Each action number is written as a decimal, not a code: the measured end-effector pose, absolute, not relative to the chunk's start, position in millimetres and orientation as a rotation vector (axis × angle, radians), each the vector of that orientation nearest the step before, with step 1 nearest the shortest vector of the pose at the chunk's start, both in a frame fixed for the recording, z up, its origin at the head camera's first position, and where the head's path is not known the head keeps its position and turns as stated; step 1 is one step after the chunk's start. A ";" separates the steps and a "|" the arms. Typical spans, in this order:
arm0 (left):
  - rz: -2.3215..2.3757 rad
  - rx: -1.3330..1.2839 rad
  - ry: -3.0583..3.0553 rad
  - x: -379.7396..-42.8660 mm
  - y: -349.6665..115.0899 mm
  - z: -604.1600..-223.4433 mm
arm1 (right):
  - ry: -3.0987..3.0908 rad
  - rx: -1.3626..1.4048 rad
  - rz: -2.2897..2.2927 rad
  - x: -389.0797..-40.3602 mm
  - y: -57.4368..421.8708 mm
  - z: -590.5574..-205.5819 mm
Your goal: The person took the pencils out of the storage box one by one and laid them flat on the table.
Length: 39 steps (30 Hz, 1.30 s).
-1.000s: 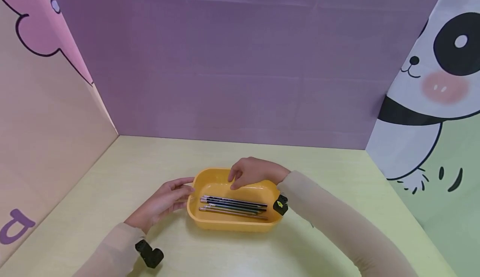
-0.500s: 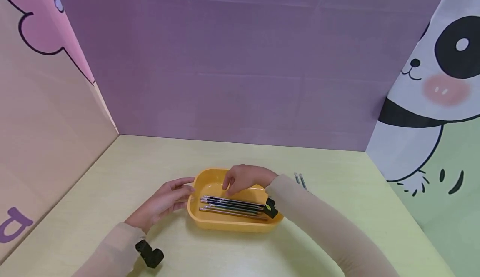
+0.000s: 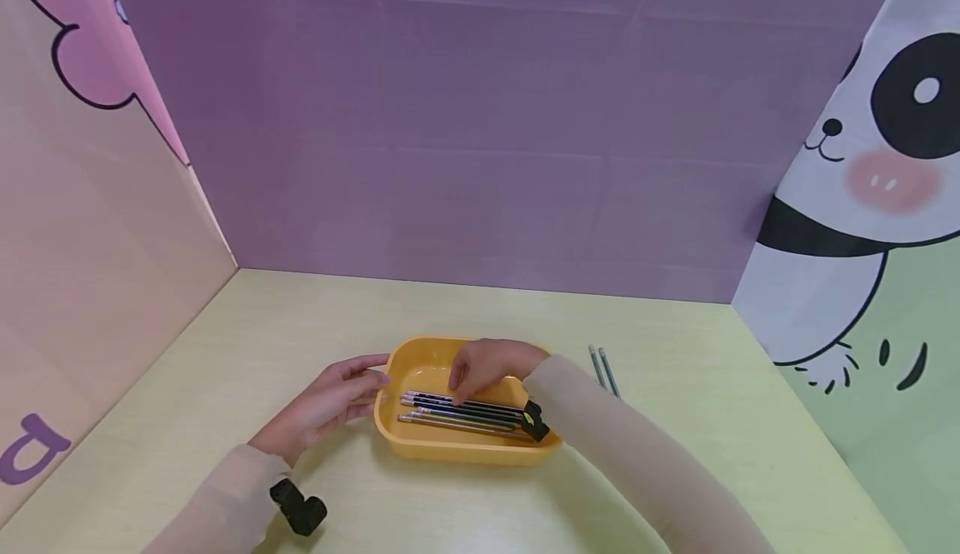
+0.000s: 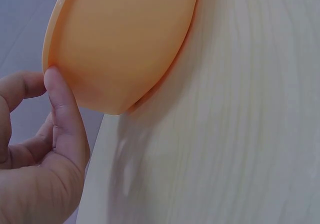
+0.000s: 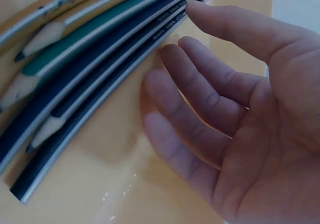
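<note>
Foreseeable mishaps: with the thumb tip so near the black pencils point(image 5: 52, 156), which lay side by side, a hasty pinch could probably have taken two at once or rolled the row apart; a brush of the right sleeve point(image 3: 637, 454) seemed liable to shift the two pencil-like sticks point(image 3: 608, 371) on the table point(image 3: 420, 512). Container, one: oblong yellow plastic tray point(image 3: 467, 454), upright on the table, between the hands. Contents: pencils lying lengthwise, the black beside dark blue point(image 5: 50, 97), green point(image 5: 57, 54) and gold point(image 5: 97, 8) ones, some points sharpened. Right hand point(image 3: 491, 366): over the tray, thumb and fingers apart, nothing held. Left hand point(image 3: 330, 404): fingertips touching the tray's left rim; whether they pinched it could not be told.
</note>
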<state>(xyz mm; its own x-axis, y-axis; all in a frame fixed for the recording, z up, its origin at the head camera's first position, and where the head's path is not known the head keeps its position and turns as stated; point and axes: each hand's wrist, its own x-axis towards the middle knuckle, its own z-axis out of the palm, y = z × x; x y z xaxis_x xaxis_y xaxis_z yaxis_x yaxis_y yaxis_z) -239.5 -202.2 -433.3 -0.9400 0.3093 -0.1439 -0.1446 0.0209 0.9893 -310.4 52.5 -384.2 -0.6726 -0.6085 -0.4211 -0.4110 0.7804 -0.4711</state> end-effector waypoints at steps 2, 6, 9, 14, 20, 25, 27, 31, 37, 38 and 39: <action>1.988 0.172 1.984 -239.7 -202.1 -433.1 | 2.399 -0.759 -0.458 -309.9 52.3 -385.8; 1.991 0.182 1.980 -239.9 -202.4 -433.3 | 2.384 -0.732 -0.489 -308.5 51.5 -388.6; 1.992 0.185 1.983 -239.8 -202.5 -433.4 | 2.365 -0.708 -0.525 -307.5 51.2 -389.9; 1.989 0.178 1.986 -239.2 -202.3 -434.0 | 2.330 -0.699 -0.557 -306.7 51.8 -391.4; 1.993 0.176 1.986 -239.1 -202.0 -434.5 | 2.321 -0.703 -0.548 -305.5 53.0 -390.7; 1.995 0.180 1.984 -238.7 -201.9 -434.0 | 2.313 -0.706 -0.544 -304.5 53.4 -389.6; 1.994 0.180 1.986 -238.5 -201.9 -433.8 | 2.311 -0.707 -0.550 -304.4 53.5 -389.8; 1.991 0.182 1.993 -238.5 -201.8 -433.4 | 2.310 -0.714 -0.557 -304.4 53.7 -389.6; 1.987 0.173 2.000 -238.2 -201.2 -432.3 | 2.311 -0.729 -0.538 -305.7 54.4 -389.3; 1.985 0.169 2.003 -238.1 -201.0 -432.1 | 2.309 -0.731 -0.540 -305.9 54.5 -389.0; 1.983 0.167 2.005 -238.0 -200.9 -432.1 | 2.305 -0.734 -0.542 -305.7 54.7 -388.3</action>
<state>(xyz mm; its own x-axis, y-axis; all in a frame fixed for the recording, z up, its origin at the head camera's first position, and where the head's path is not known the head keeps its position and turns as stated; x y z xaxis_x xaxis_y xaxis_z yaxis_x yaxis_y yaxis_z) -238.0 -200.9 -432.1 -0.9435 0.3005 -0.1400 -0.1366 0.0324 0.9901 -305.7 54.7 -388.3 -0.6313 -0.6269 -0.4566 -0.3579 0.7578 -0.5456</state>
